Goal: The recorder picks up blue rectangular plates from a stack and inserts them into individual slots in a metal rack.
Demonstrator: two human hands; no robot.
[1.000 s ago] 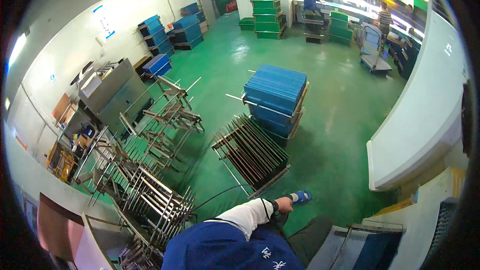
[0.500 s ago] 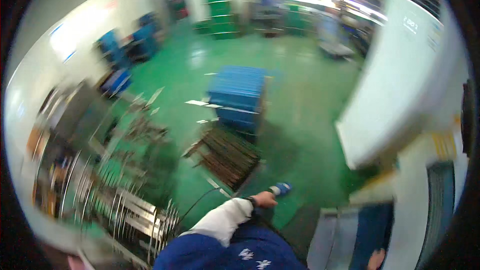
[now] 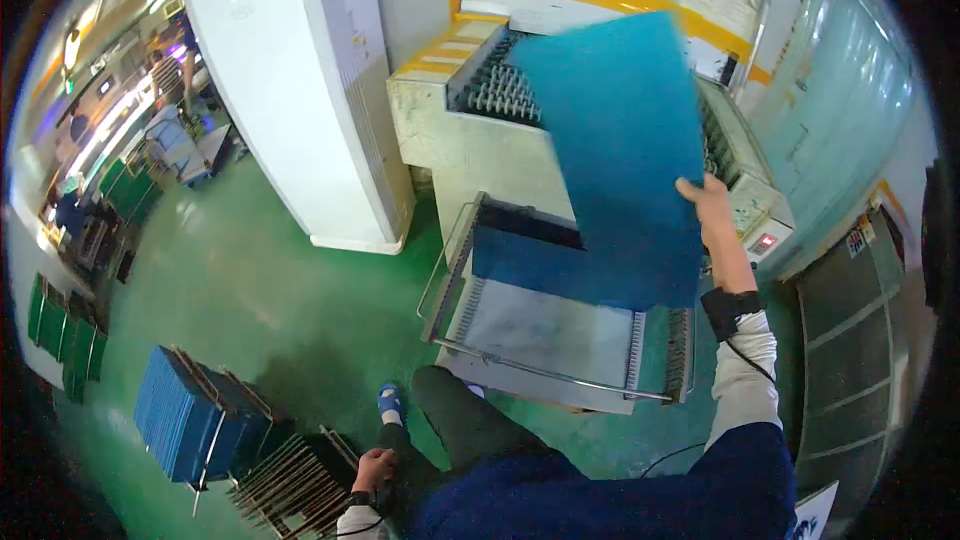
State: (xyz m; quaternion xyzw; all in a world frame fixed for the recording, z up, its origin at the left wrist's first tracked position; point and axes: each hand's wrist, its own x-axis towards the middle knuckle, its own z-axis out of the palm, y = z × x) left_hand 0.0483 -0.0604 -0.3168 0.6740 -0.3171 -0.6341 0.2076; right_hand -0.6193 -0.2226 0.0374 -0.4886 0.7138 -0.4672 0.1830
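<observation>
My right hand (image 3: 712, 208) grips the right edge of a flat blue board (image 3: 625, 130), which is tilted over the front of a pale machine (image 3: 510, 165) with rows of rollers. The lower end of the board reaches over a slotted metal rack (image 3: 555, 352). Across that rack, a darker blue strip (image 3: 520, 262) shows; whether it belongs to the same board, I cannot tell. Low by my left thigh, my left hand (image 3: 375, 468) is loosely closed, with nothing visible in it. Just left of it is a low rack with brown slats (image 3: 295, 490).
A stack of blue boards (image 3: 185, 410) in a wire rack stands on the green floor at left. A tall white cabinet (image 3: 290, 90) is left of the machine. At right are a translucent curtain (image 3: 840, 90) and a grey panelled unit (image 3: 850, 340).
My view has swung right from the floor racks to the roller machine. My right hand, earlier low at the right edge, is now raised and holds the blue board. My left hand is lower in view.
</observation>
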